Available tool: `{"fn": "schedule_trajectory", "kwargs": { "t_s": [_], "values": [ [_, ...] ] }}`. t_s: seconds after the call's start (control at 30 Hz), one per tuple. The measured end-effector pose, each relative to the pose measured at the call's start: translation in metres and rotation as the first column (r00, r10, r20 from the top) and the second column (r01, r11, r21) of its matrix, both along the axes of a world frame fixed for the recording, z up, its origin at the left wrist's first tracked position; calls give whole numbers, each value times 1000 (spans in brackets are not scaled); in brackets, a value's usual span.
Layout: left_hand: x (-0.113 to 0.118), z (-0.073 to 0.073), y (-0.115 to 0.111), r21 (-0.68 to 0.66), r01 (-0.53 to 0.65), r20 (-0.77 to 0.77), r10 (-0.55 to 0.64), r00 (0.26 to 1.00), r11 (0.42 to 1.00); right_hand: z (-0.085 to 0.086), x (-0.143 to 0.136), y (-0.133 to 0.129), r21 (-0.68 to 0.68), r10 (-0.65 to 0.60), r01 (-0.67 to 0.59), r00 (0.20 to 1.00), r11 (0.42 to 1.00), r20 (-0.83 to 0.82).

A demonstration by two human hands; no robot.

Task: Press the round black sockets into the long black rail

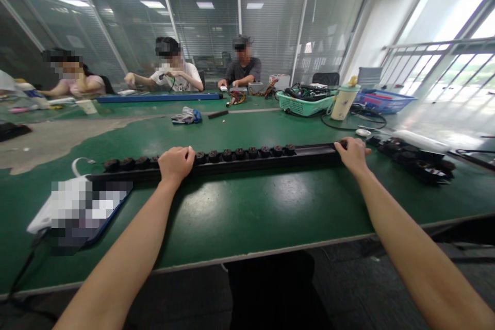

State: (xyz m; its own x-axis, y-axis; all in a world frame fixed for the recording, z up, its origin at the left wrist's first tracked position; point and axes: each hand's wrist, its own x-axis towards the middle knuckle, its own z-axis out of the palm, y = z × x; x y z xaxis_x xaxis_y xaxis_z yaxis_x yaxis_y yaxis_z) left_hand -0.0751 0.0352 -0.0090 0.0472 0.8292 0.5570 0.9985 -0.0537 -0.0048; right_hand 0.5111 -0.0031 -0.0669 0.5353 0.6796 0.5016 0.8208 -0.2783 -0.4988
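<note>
A long black bar (247,165) lies across the green table, with several round black sockets (252,153) in a row along its left and middle parts. The right part of the bar shows an open channel without sockets. My left hand (176,163) is closed around the bar left of its middle, hiding some sockets. At the bar's right end, my right hand (352,153) has its fingers pressed together on a small dark piece, which is mostly hidden.
A phone (104,211) and a white device lie near left. Black parts (421,165) sit at right. Further back are a green basket (305,105), a cup (343,103), a blue basket (390,102), gloves (187,115) and three people across the table.
</note>
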Motion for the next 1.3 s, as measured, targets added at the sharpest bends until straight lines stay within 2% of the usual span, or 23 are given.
{"fn": "schedule_trajectory", "kwargs": {
  "t_s": [0.23, 0.5, 0.67, 1.3],
  "values": [
    [-2, -3, 3, 8, 6, 32, -6, 999, 1000, -2, 3, 0, 10, -10, 10, 1000, 1000, 11],
    [-2, -2, 2, 15, 12, 11, -12, 1000, 1000, 4, 5, -7, 38, -30, 32, 998, 999, -52],
    [-1, -1, 1, 12, 6, 7, -6, 1000, 1000, 5, 4, -9, 61, -21, 23, 999, 998, -34],
    [-2, -2, 2, 10, 11, 24, -11, 1000, 1000, 3, 9, -7, 39, -47, 48, 999, 998, -26]
  ]
}}
